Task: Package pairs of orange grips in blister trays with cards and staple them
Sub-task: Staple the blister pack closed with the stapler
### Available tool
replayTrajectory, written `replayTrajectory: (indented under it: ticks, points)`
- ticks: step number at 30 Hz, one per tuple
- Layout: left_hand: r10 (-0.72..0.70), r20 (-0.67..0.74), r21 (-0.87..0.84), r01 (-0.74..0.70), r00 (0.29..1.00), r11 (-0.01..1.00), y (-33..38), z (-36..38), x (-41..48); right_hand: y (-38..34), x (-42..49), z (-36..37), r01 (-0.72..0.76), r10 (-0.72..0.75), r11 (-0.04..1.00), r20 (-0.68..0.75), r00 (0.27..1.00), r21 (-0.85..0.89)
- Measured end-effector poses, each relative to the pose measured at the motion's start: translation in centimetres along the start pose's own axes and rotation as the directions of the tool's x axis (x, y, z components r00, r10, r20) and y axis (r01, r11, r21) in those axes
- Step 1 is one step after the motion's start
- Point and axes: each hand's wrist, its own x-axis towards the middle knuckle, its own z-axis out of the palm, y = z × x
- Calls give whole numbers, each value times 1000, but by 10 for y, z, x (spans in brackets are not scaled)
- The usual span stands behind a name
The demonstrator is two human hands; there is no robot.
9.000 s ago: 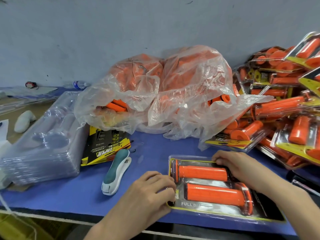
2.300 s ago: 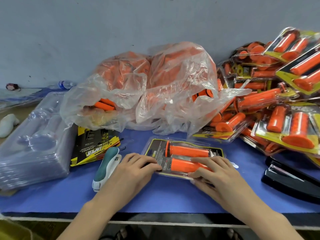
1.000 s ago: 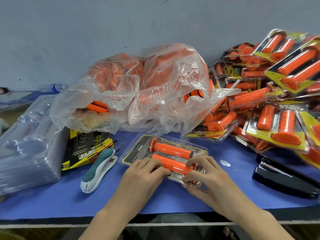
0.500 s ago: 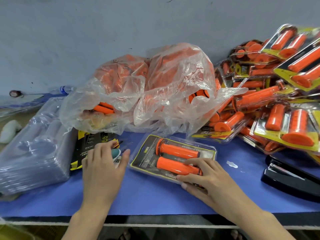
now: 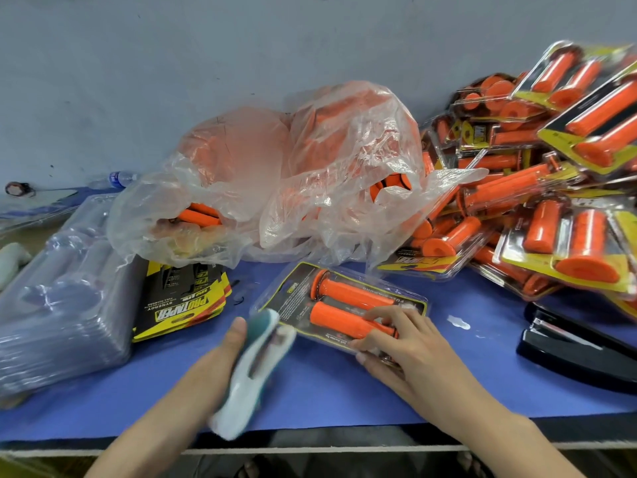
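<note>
Now L hand (image 5: 220, 357) grips the smooth white-and-teal stapler (image 5: 253, 367), blurred, its nose at the clear blister pack (image 5: 339, 307). R hand (image 5: 403, 343) presses fingers flat on that pack's near edge; two ribbed orange grips (image 5: 348, 305) inside, on blue worktop (image 5: 344, 388).

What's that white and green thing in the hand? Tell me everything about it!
It is a small stapler with a white plastic body and a teal green top. The left hand holds it lifted off the blue table, thumb on its green end. Its nose points at the left corner of the blister pack, which the right hand presses down. It looks blurry, so it is probably moving.
</note>
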Motion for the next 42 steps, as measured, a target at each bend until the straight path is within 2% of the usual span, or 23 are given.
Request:
replayTrajectory:
  ticks: [2,4,7,10,16,20,26,31,36,42]
  points:
    - [-132,226,50,123,965,991,0,6,-4,-1,0,1,-4,4,1000,1,1000,-17]
    - [-144,412,56,133,900,989,-2,9,-3,-1,1,3,-1,1,1000,2,1000,-30]
    - [-146,523,11,164,840,986,-2,18,3,-1,1,3,5,-4,999,13,1000,-38]
    - [-165,499,29,174,850,984,0,34,10,1,0,4,17,-16,997,17,1000,-72]
    - [-71,510,-131,159,857,979,10,55,8,-1,0,6,47,-47,992,5,999,-113]
    - [-70,464,-111,137,883,984,10,59,5,-4,-1,4,54,-53,996,12,998,-68]
    - [-130,461,-61,178,878,982,12,60,4,-5,-2,1,26,-26,1000,32,999,-8]
    - [-112,482,-80,171,869,982,13,60,6,-13,0,7,15,-13,988,19,1000,-153]
    - [-124,473,-77,181,872,981,13,61,9,-16,2,10,44,-58,987,-90,994,-154]
    - [-164,508,-83,238,846,968,15,58,10,-15,1,9,29,-39,987,-63,997,-161]
